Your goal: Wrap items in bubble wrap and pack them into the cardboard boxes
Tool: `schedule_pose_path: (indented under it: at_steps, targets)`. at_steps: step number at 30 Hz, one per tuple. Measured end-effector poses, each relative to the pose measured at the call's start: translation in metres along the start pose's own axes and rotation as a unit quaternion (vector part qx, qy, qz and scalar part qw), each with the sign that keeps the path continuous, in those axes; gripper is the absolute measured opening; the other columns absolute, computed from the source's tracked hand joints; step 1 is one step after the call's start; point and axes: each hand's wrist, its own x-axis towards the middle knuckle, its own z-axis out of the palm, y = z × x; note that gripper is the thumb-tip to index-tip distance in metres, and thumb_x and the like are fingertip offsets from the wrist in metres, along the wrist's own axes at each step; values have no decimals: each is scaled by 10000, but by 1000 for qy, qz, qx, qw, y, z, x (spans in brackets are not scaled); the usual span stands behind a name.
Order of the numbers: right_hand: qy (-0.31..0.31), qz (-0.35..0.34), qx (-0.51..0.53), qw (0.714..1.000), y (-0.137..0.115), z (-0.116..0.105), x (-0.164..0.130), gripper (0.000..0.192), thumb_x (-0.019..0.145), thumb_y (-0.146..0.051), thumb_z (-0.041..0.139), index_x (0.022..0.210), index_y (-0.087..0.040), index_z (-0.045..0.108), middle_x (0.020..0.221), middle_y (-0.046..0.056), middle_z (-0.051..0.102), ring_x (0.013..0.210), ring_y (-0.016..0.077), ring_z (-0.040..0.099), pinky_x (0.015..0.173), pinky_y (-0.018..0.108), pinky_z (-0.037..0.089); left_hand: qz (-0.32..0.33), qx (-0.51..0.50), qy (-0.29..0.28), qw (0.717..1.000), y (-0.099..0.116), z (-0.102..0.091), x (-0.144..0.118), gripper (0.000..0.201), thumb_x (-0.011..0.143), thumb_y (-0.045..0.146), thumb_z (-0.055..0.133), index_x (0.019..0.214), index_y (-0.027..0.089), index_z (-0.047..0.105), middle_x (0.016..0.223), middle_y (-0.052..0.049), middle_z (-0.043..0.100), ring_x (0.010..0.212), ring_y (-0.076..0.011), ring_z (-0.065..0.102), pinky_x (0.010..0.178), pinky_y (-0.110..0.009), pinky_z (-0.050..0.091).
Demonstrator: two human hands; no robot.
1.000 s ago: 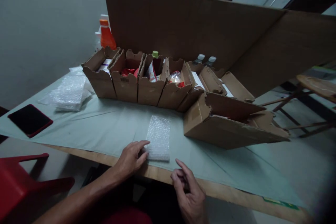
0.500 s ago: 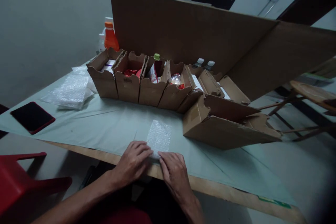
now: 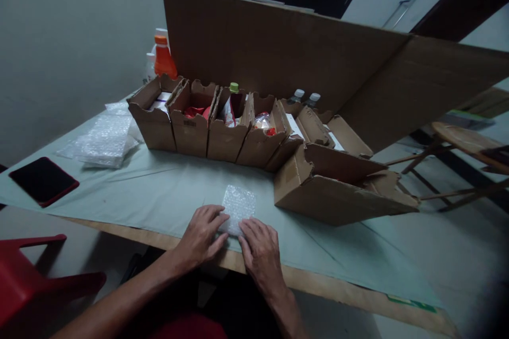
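A small piece of bubble wrap lies on the pale green cloth near the table's front edge, its near end folded over. My left hand grips its near left corner, thumb and fingers on either side of the edge. At the near right corner, my right hand has its curled fingers on the folded part and its thumb at the near edge. Whether anything lies inside the fold cannot be made out.
Cardboard bins with packets and boxes stand in a row behind. A larger cardboard bin sits to the right. More bubble wrap and a dark phone or tablet lie left. A red stool stands below.
The bubble wrap has become shorter as its near end is folded away from me. Both hands have shifted slightly forward along its sides, and the left thumb has spread from the fingers.
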Motion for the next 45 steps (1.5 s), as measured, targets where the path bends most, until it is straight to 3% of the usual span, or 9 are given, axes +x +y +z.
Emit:
schedule_pose_path:
  at_steps: [6,12,17,22,26,32,36,41,45]
  targets:
    - [-35,62,109,991,1,-8,0,266,993,-228,482,1171,-237,680,1098,70,736,1043,217,650,923,390,486,-17,-69,-33,997,1,-10,-10,379,871,98,498,1216,188,628,1005,-86,699,975,-238,593,899,-411,482]
    - [34,20,-6,999,-4,-7,0,314,963,-227,521,1257,-242,631,1331,108,634,1247,276,546,1008,460,434,-118,19,-30,992,-14,1,16,357,872,190,550,1219,193,633,1015,-90,677,930,-243,588,876,-410,485]
    - [-9,-2,-1,1000,-3,9,17,321,930,-140,541,1223,-218,647,1235,88,694,1213,284,564,1009,467,414,-160,-73,57,983,-7,-4,10,350,899,289,557,1232,199,610,1074,-97,638,974,-239,603,890,-401,508]
    - [40,138,139,980,-6,12,20,252,973,-279,513,1140,-214,689,1080,86,730,1024,242,639,894,388,495,-319,-381,61,866,13,-11,-11,525,844,402,624,1296,144,555,1197,-139,663,1056,-245,658,919,-390,535]
    - [-24,185,247,951,-17,0,8,237,946,-337,531,1065,-232,706,1045,69,726,983,228,651,857,345,526,-314,-511,5,800,27,-11,-2,377,797,374,656,1091,137,655,1068,-100,725,1024,-241,664,926,-354,511]
    - [-48,203,299,931,-10,-42,-2,622,792,-281,688,1392,-218,534,1354,100,616,1118,222,624,939,330,511,-221,-411,-72,881,51,-9,11,213,795,222,560,955,167,688,881,-25,707,815,-173,632,734,-257,489]
    - [-73,211,287,932,2,-72,-8,286,820,-273,642,1094,-213,697,1027,52,730,948,207,651,867,302,500,-146,-337,-149,918,62,-12,19,210,795,196,559,954,173,694,896,-28,708,829,-181,638,720,-261,490]
    - [-51,223,243,943,23,-101,-24,152,859,-327,597,872,-205,687,744,6,665,666,154,589,621,238,456,37,-197,-19,979,85,-22,80,408,825,233,633,1228,179,611,1226,-114,655,1132,-247,609,976,-382,501]
    - [-48,229,227,945,36,-130,-34,156,850,-338,592,858,-215,688,702,-9,665,608,145,596,557,219,461,190,-66,74,977,111,-10,160,539,825,169,646,1354,146,541,1449,-181,522,1414,-322,410,1147,-510,367]
